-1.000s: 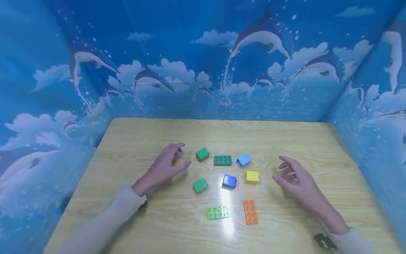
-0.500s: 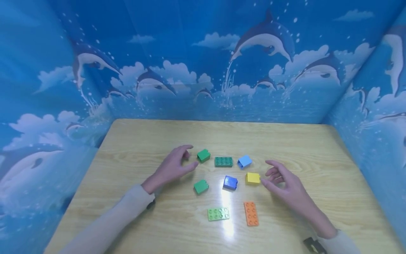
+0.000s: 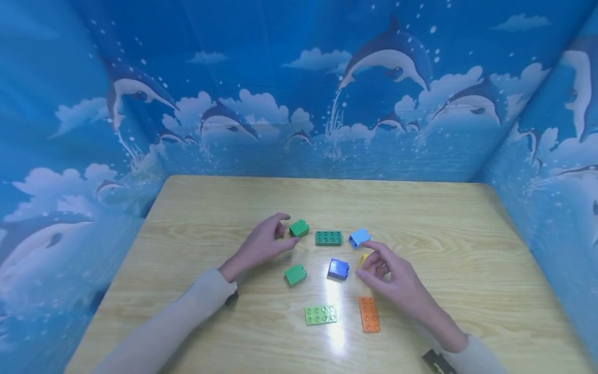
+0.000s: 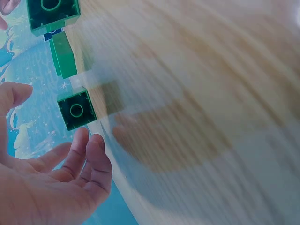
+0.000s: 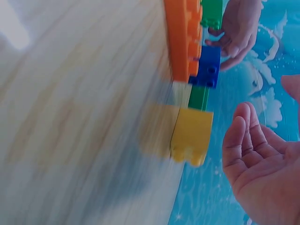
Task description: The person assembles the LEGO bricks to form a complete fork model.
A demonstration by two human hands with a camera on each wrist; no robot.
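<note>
"What is the left hand (image 3: 261, 240) doing?"

"Thumb and fingers spread well apart, gripping nothing. The far green block (image 3: 299, 229) sits right by its fingertips; I can't tell if they touch."

"Where's that block on the dial?"

"With the dark blue block (image 3: 338, 269) as centre in the head view, half past ten."

"And the right hand (image 3: 397, 278)?"

"Fingers loosely bent, a gap to the thumb, holding nothing. It partly hides the yellow block (image 5: 193, 131), at half past two on the table (image 3: 224, 332); the right wrist view shows them apart."

"Others?"

"Light blue block (image 3: 359, 238) at one, orange brick (image 3: 369, 315) at five, light green brick (image 3: 320, 315) at seven."
</note>
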